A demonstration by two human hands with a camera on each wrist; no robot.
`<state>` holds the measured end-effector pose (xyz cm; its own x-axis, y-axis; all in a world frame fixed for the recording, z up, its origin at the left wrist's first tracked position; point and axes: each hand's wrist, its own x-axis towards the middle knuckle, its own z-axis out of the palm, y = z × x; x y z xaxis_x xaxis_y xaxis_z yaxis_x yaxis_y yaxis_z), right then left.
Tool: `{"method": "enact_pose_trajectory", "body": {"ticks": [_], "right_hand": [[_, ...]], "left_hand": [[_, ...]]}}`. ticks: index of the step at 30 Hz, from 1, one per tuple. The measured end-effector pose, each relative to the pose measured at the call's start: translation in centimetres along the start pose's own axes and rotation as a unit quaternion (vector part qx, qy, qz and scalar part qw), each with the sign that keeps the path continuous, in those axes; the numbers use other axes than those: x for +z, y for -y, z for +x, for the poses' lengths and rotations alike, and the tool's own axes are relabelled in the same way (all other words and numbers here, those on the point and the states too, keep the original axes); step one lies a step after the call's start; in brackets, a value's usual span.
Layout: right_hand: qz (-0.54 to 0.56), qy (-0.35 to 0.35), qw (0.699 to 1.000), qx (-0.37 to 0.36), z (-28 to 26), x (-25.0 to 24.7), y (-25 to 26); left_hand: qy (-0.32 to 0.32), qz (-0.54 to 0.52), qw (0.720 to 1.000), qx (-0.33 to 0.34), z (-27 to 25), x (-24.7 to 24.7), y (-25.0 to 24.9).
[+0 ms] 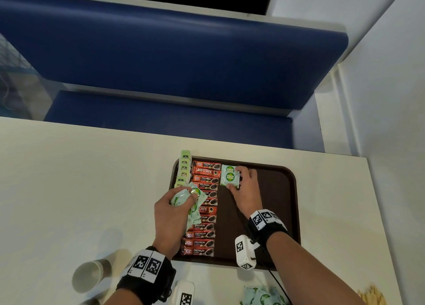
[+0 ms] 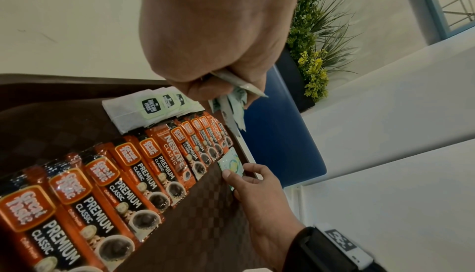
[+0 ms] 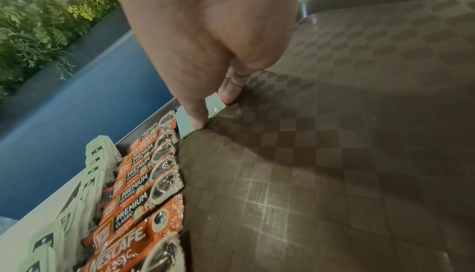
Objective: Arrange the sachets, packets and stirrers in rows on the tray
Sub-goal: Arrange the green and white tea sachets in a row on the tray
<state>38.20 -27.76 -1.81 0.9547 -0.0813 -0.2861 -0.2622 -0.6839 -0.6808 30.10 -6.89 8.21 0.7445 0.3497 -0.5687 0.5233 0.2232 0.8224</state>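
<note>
A brown tray (image 1: 276, 189) lies on the white table. Along its left edge runs a row of pale green tea bags (image 1: 184, 169), and beside it a long row of red coffee sachets (image 1: 204, 208). To the right of that row's far end lie two green-and-white sachets (image 1: 230, 176), overlapping. My right hand (image 1: 238, 180) pinches the nearer one by its edges, thumb at the front and fingers behind, flat against the tray (image 3: 308, 154). My left hand (image 1: 186, 199) hovers over the coffee row and grips a bunch of the same green-and-white sachets (image 2: 231, 103).
A paper cup (image 1: 88, 277) lies on its side at the near left. More loose green sachets (image 1: 262, 295) and wooden stirrers (image 1: 372, 295) sit at the table's near edge. The tray's right half is bare. A blue bench (image 1: 161, 63) stands beyond the table.
</note>
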Motion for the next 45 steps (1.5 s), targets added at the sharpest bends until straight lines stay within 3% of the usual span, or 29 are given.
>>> {"method": "enact_pose_trajectory", "body": {"ticks": [10,13,15,17,18,25,27,30,33,35,39,45], "right_hand": [[0.033,-0.021,0.999,0.016,-0.7,-0.7,0.9],[0.1,-0.035,0.994,0.033,-2.4,-2.0,2.8],[0.228,0.056,0.969,0.073,-4.1,-3.3,4.6],[0.352,0.166,0.916,0.102,-5.7,-4.6,5.7],[0.375,0.184,0.903,0.097,-6.2,-5.0,5.9],[0.431,0.089,0.89,0.122,-5.9,-6.5,4.4],[0.368,0.076,0.921,0.106,-5.6,-6.6,4.1],[0.149,0.065,0.987,-0.019,-5.3,-6.5,3.5],[-0.036,0.101,0.981,-0.16,-4.8,-6.8,3.5],[-0.109,0.108,0.968,-0.2,-4.5,-7.1,3.8],[-0.138,0.102,0.963,-0.209,-3.9,-7.2,4.1],[-0.087,0.103,0.974,-0.18,-3.5,-6.7,3.5]], "left_hand": [[0.015,-0.006,1.0,0.005,0.0,0.4,-0.2],[0.047,-0.001,0.999,0.003,0.0,1.2,-0.7],[0.081,0.011,0.997,0.012,0.0,1.8,-1.2],[0.121,0.014,0.992,0.033,-0.3,2.5,-1.8],[0.14,0.009,0.989,0.039,-0.4,2.9,-2.1],[0.197,0.042,0.979,0.042,-0.2,3.9,-1.9],[0.2,0.032,0.979,0.018,-0.3,3.9,-1.6],[0.2,0.044,0.979,0.004,-0.1,3.8,-1.2],[0.203,0.061,0.977,-0.004,0.2,3.5,-0.9],[0.207,0.06,0.976,-0.016,0.4,3.5,-0.9],[0.209,0.052,0.976,-0.027,0.6,3.5,-1.0],[0.206,0.041,0.977,-0.041,0.8,3.4,-0.9]]}}
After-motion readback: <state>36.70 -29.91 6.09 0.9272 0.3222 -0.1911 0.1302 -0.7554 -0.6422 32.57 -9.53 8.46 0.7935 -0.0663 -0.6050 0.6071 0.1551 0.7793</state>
